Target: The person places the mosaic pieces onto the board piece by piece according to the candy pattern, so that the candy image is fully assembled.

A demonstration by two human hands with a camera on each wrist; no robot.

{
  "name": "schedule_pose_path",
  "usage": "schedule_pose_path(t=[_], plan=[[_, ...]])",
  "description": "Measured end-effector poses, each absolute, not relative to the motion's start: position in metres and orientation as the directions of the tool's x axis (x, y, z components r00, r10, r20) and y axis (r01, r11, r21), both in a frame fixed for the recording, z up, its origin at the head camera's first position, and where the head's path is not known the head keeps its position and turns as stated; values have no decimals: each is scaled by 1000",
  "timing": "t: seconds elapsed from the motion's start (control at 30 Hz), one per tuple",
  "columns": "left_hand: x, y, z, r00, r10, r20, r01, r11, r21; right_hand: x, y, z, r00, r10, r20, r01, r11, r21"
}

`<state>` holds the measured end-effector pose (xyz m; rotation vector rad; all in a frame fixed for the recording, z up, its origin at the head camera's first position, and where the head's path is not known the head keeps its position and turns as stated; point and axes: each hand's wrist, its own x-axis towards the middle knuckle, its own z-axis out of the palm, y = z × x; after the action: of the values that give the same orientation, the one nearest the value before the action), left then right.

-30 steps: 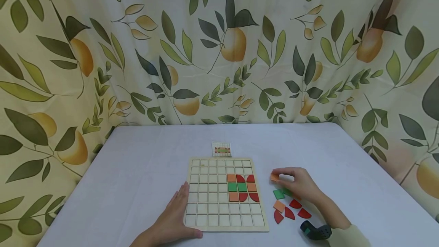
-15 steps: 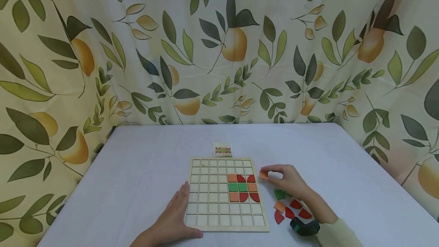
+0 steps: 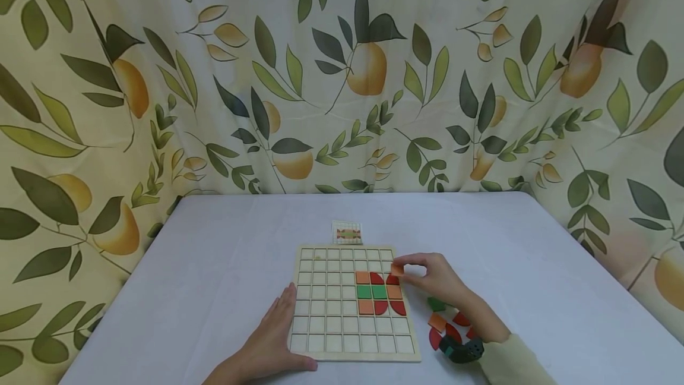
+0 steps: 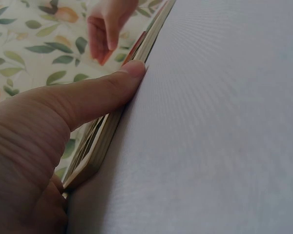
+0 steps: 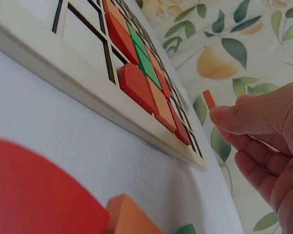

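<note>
My right hand [image 3: 435, 276] pinches an orange square tile [image 3: 397, 270] between thumb and fingertips. It holds the tile over the right edge of a wooden grid board [image 3: 323, 328], overlapping a red quarter-circle tile there in the head view. In the right wrist view the orange tile [image 5: 208, 99] is seen edge-on, raised above the board. My left hand [image 3: 271, 333] rests at the board's near left corner, its straight fingers along the left side and the thumb [image 4: 102, 92] against the near edge. Orange, green [image 3: 363, 292] and red tiles fill a block of cells right of the middle.
A small pattern card [image 3: 348, 233] lies at the board's far edge. Right of the board are loose tiles: green [image 3: 436, 304], orange [image 3: 437, 322] and several red ones, partly behind the right wrist and its black wrist device [image 3: 461, 350]. A patterned curtain [image 3: 331, 76] hangs behind the table.
My right hand has carried the orange tile leftward from beside the loose tiles to above the board's right edge. The left hand has stayed in place on the board.
</note>
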<state>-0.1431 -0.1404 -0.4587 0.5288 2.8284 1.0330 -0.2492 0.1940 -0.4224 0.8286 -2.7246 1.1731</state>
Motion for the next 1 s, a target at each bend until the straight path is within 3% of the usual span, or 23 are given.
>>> schedule_pose_path(t=[0.23, 1.0], plan=[[-142, -141, -457, -934, 354, 50, 301, 701, 647, -251, 184, -422, -859, -459, 226, -477, 555, -681], [-143, -139, -457, -935, 354, 31, 291, 713, 638, -250, 151, -415, -783, -572, 243, -543, 438, -717]])
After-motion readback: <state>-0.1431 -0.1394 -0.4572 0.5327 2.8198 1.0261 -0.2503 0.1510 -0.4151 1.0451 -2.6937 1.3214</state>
